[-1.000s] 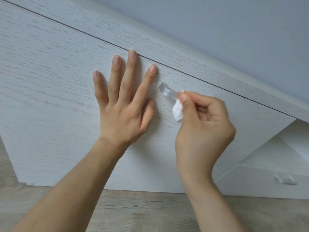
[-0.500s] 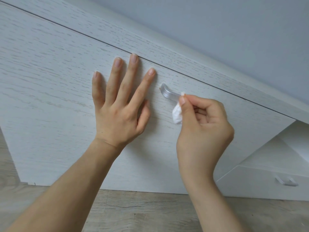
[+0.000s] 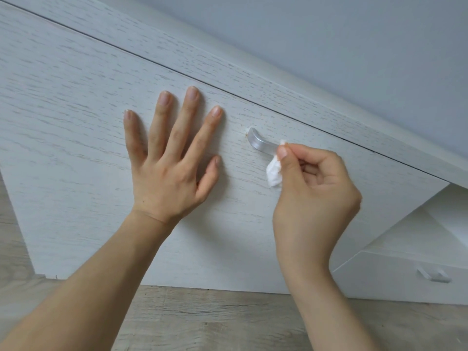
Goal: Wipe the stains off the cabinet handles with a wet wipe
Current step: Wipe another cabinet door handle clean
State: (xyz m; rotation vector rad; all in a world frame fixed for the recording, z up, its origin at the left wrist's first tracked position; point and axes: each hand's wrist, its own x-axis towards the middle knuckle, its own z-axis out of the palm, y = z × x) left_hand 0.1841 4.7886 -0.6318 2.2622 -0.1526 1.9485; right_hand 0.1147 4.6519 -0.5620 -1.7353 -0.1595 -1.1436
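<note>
A white wood-grain cabinet door (image 3: pixel 76 117) fills most of the view, tilted, with a grey wall (image 3: pixel 354 46) above it and a pale wooden floor (image 3: pixel 202 317) along its lower edge. To the lower right sits a white drawer (image 3: pixel 395 282) with a small handle (image 3: pixel 433 276) of its own.

The left hand (image 3: pixel 172 158) lies flat on the door face with fingers spread and straight, holding nothing, near the door's upper edge. The right hand (image 3: pixel 314 198) is curled, pinching a crumpled white wet wipe (image 3: pixel 274 174) between thumb and fingers.

The silver handle (image 3: pixel 260 143) sits just below the door's top edge, right of the left hand and apart from it. The wipe presses on the handle's right part; the handle's left end is bare. A tiny brownish speck, possibly a stain, shows on the door at that left end.
</note>
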